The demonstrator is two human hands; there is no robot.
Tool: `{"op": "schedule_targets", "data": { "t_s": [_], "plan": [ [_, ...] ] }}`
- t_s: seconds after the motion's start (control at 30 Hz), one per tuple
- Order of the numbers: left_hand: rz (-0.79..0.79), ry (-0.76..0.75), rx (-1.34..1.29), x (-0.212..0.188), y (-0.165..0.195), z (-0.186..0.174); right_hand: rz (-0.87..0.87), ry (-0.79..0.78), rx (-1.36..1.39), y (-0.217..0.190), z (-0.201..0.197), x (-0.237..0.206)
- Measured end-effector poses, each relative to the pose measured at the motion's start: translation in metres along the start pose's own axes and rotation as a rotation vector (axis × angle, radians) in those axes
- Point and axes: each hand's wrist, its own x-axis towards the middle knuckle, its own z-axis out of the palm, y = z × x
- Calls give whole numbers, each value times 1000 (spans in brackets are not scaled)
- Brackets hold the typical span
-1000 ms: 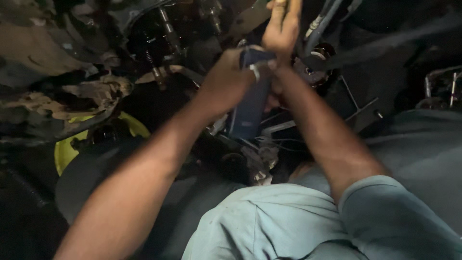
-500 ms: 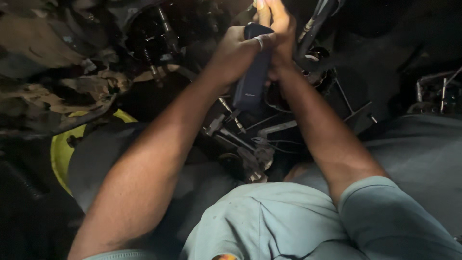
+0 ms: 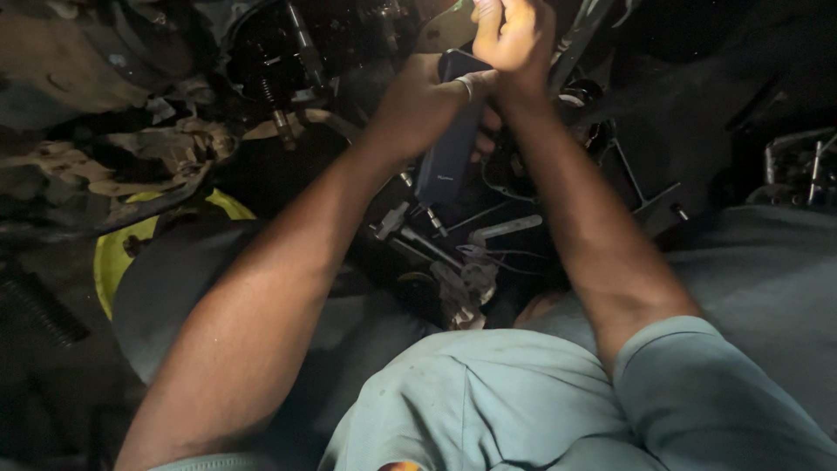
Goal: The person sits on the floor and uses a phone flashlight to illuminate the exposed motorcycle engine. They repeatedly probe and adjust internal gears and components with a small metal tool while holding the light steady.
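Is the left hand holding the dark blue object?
Yes, the left hand is wrapped around the dark blue object, beside the right hand.

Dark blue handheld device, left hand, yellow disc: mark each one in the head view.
dark blue handheld device (image 3: 446, 161), head view, on its flat lower body.
left hand (image 3: 418, 105), head view, on the back of the hand gripping the device.
yellow disc (image 3: 112, 255), head view, on its exposed left rim.

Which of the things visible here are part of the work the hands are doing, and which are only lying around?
In use:
- left hand, wrapped around a dark blue flat device
- right hand, closed into a fist just above the device; what it grips is hidden

Lying about:
- yellow round part on the left
- loose metal tools under the arms
- coil spring higher up
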Motion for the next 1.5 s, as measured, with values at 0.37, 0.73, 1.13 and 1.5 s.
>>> {"op": "schedule_targets", "data": {
  "t_s": [0.37, 0.73, 1.13, 1.5],
  "plan": [
    [-47, -5, 16, -1, 4, -1, -87, -3, 38, 11, -6, 1],
    [-86, 20, 96, -1, 3, -8, -69, -20, -51, 5, -6, 1],
    [-138, 17, 56, -7, 2, -7, -131, -44, -87, 4, -6, 5],
    [-77, -5, 112, -6, 1, -1, -57, -53, -76, 12, 1, -7]
  ]
}}
